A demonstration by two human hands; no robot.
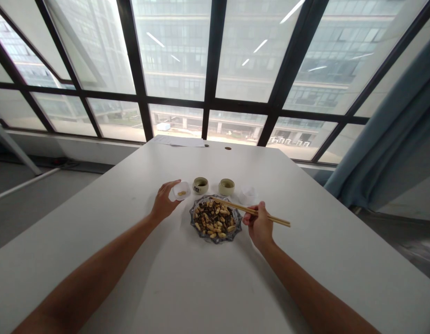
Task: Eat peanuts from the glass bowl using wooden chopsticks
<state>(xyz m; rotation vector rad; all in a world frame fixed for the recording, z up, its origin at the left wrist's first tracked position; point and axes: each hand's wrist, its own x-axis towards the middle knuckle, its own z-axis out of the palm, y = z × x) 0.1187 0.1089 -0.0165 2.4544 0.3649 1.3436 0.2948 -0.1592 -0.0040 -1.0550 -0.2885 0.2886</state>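
Observation:
My left hand (pixel 163 200) grips a small white bowl (pixel 176 186), tilted so that a few pale peanuts (pixel 181 193) show inside it. Between the fingers of my right hand (pixel 261 225) is a pair of wooden chopsticks (pixel 277 220). Their tips reach over the far rim of a glass plate (pixel 238 228) with a scalloped edge. Peanuts in shells (pixel 211 227) and dark sunflower seeds (pixel 207 211) lie mixed on that plate. Whether the chopstick tips touch any of them, I cannot tell.
Behind the plate stand two greenish cups, a left cup (pixel 200 185) and a right cup (pixel 226 187). A clear or white crumpled-looking container (pixel 248 195) sits right of them. Papers (pixel 180 140) lie at the far edge of the white table (pixel 215 287). A blue curtain (pixel 385 125) hangs at right.

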